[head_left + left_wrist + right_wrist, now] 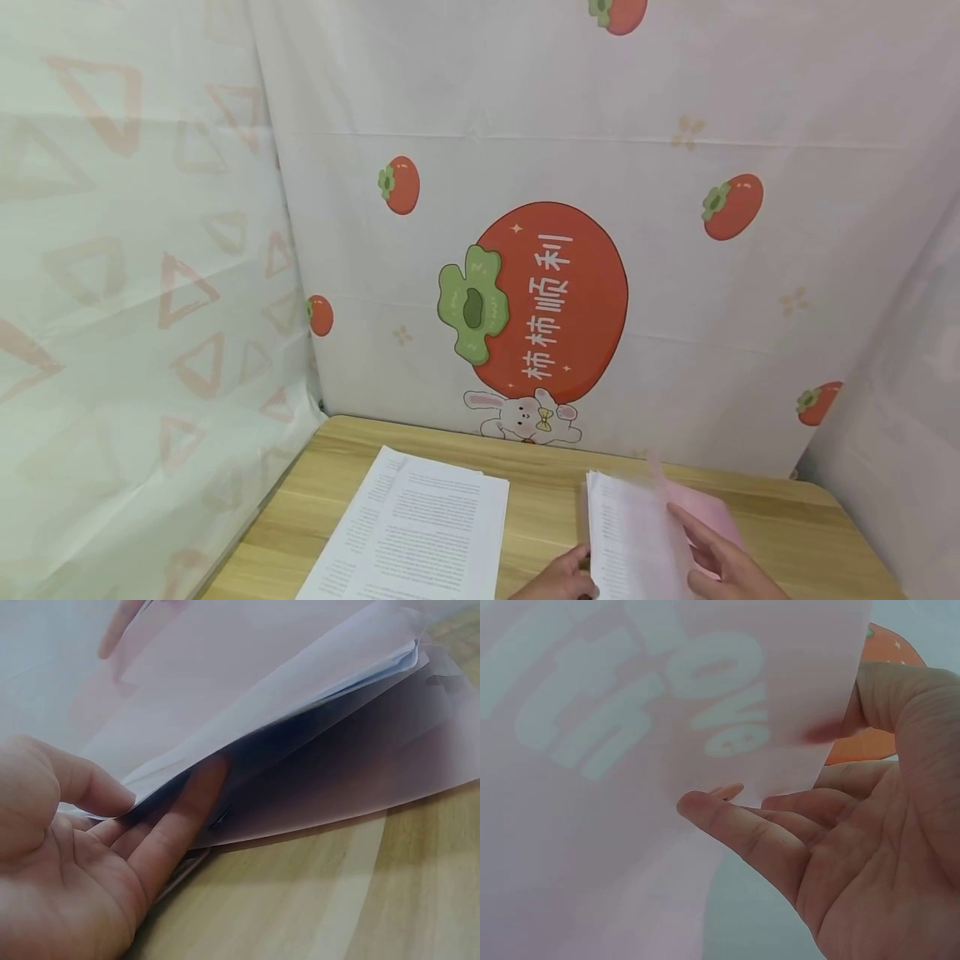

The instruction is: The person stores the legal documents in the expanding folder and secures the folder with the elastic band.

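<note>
A pink plastic folder (708, 504) lies at the right front of the table with a stack of printed papers (611, 533) in it. My left hand (558, 577) grips the stack's left edge. In the left wrist view its thumb is on top of the sheets, and its fingers (172, 832) reach underneath, over the pink back cover. My right hand (727, 562) pinches the edge of the raised translucent cover (630, 825), which bears pale letters reading "Love". The right thumb shows dimly through this cover, with the other fingers on the near side.
Printed sheets (435, 525) lie overlapping in a loose pile on the left of the wooden table (543, 500). A white cloth backdrop (360, 250) with persimmon drawings hangs behind the table. More cloth (150, 333), with triangle patterns, hangs on the left side.
</note>
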### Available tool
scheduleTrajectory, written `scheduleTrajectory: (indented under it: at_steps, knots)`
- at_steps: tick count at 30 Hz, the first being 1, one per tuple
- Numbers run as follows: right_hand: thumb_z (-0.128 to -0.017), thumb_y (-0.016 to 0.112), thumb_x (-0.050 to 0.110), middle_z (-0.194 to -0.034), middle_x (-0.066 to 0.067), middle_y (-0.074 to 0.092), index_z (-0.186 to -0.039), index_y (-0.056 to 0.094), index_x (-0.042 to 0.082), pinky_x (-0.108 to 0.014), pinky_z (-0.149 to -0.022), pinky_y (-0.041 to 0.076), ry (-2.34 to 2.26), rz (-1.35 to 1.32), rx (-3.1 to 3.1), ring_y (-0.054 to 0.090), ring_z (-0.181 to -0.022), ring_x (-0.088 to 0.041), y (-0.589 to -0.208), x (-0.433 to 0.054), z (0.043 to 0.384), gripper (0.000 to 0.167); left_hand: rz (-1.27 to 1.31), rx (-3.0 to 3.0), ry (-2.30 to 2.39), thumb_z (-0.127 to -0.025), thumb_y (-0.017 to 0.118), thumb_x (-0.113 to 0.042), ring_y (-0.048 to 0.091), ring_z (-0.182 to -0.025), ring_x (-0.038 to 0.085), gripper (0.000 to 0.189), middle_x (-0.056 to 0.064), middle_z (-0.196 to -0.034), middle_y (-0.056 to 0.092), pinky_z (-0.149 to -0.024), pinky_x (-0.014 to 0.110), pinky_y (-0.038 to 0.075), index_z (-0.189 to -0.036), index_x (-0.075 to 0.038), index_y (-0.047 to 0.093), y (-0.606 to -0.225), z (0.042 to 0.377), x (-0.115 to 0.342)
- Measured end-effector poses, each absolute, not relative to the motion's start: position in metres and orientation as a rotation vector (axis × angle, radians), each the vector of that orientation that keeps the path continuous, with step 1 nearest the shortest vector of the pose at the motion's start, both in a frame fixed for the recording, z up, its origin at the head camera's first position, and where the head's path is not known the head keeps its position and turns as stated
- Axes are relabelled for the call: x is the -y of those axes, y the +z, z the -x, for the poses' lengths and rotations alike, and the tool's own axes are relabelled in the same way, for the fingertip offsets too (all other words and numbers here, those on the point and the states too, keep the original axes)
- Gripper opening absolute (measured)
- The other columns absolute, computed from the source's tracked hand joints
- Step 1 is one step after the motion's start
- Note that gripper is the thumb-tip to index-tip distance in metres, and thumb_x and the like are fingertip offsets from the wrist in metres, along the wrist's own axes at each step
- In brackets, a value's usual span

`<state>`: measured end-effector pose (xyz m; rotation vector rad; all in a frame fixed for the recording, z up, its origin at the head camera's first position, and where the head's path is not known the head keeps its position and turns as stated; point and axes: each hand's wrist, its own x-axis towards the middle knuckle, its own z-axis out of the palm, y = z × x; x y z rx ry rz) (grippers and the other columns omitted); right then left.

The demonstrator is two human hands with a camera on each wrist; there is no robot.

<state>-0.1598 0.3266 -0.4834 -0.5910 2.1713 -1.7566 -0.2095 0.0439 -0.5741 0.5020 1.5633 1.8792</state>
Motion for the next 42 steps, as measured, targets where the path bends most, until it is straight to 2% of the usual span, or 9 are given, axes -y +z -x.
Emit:
scheduleTrajectory:
  at_steps: [4, 8, 12, 15, 19, 22, 25, 30, 42]
  knots:
    - [-0.1, 0.051, -0.005, -0.148, -0.05, -0.014, -0.162, 0.017, -0.002, -0.017, -0.094, 0.045, -1.763, 0.549, -2.16, 0.04, -0.123, 0.014, -0.482, -0.325, 0.16, 0.072, -0.487, -1.733, 1.82, -0.079, 0.057, 0.003, 0.066, -0.092, 0.018, 0.069, 0.002, -0.107, 0.069, -0.076, 0.027, 0.055, -0.148, -0.006, 0.054, -0.571, 0.21, -0.049]
    - [-0.099, 0.051, -0.003, -0.149, -0.049, -0.015, -0.162, 0.016, -0.002, -0.015, -0.093, 0.045, -1.765, 0.509, -2.154, 0.039, -0.121, 0.016, -0.479, -0.323, 0.16, 0.072, -0.519, -1.826, 1.769, -0.077, 0.058, 0.002, 0.062, -0.09, 0.013, 0.071, -0.001, -0.109, 0.069, -0.076, 0.025, 0.052, -0.147, -0.005, 0.055, -0.568, 0.212, -0.053]
    - [-0.098, 0.051, -0.005, -0.149, -0.049, -0.013, -0.155, 0.006, -0.018, -0.015, -0.093, 0.044, -1.753, 0.512, -2.174, 0.039, -0.121, 0.016, -0.476, -0.321, 0.161, 0.074, -0.582, -1.766, 1.785, -0.075, 0.055, 0.003, 0.061, -0.096, 0.011, 0.075, -0.002, -0.113, 0.067, -0.081, 0.023, 0.051, -0.15, 0.0, 0.049, -0.569, 0.212, -0.054]
    - [-0.097, 0.05, -0.008, -0.149, -0.05, -0.011, -0.164, 0.018, 0.004, -0.015, -0.094, 0.045, -1.767, 0.593, -2.181, 0.039, -0.124, 0.014, -0.477, -0.32, 0.162, 0.075, -0.593, -1.675, 1.824, -0.075, 0.052, 0.004, 0.06, -0.097, 0.012, 0.076, 0.001, -0.113, 0.067, -0.082, 0.023, 0.05, -0.15, 0.002, 0.046, -0.57, 0.212, -0.054]
    - [-0.096, 0.046, -0.015, -0.164, -0.01, 0.023, -0.152, 0.034, 0.045, -0.016, -0.096, 0.044, -1.816, 0.754, -2.161, 0.039, -0.128, 0.01, -0.483, -0.322, 0.163, 0.083, -0.573, -1.57, 1.871, -0.075, 0.051, 0.005, 0.061, -0.093, 0.014, 0.077, 0.006, -0.109, 0.069, -0.076, 0.021, 0.051, -0.151, 0.0, 0.044, -0.572, 0.21, -0.054]
    - [-0.096, 0.047, -0.017, -0.158, 0.007, 0.028, -0.152, 0.036, 0.047, -0.015, -0.096, 0.043, -1.823, 0.83, -2.185, 0.037, -0.129, 0.009, -0.486, -0.321, 0.163, 0.086, -0.555, -1.509, 1.891, -0.078, 0.052, 0.005, 0.064, -0.092, 0.016, 0.075, 0.009, -0.109, 0.069, -0.074, 0.022, 0.053, -0.151, 0.001, 0.043, -0.574, 0.208, -0.053]
    - [-0.096, 0.05, -0.016, -0.159, 0.003, 0.028, -0.153, 0.036, 0.046, -0.013, -0.095, 0.042, -1.812, 0.855, -2.228, 0.036, -0.128, 0.011, -0.488, -0.321, 0.162, 0.085, -0.513, -1.486, 1.895, -0.082, 0.055, 0.004, 0.065, -0.09, 0.018, 0.072, 0.01, -0.107, 0.07, -0.075, 0.024, 0.056, -0.152, 0.002, 0.041, -0.575, 0.207, -0.05]
    - [-0.096, 0.047, -0.017, -0.145, 0.039, 0.031, -0.15, 0.037, 0.05, -0.014, -0.094, 0.043, -1.858, 0.872, -2.149, 0.038, -0.128, 0.011, -0.487, -0.32, 0.162, 0.087, -0.446, -1.48, 1.888, -0.087, 0.058, 0.001, 0.067, -0.09, 0.019, 0.07, 0.012, -0.106, 0.072, -0.077, 0.026, 0.057, -0.155, 0.004, 0.037, -0.576, 0.205, -0.05]
    - [-0.097, 0.038, -0.02, -0.148, 0.034, 0.035, -0.154, 0.037, 0.048, -0.022, -0.096, 0.048, -1.957, 0.982, -1.872, 0.045, -0.13, 0.004, -0.487, -0.316, 0.165, 0.089, -0.498, -1.413, 1.912, -0.089, 0.055, 0.001, 0.065, -0.099, 0.022, 0.069, 0.015, -0.114, 0.067, -0.079, 0.025, 0.055, -0.153, 0.009, 0.033, -0.584, 0.205, -0.056]
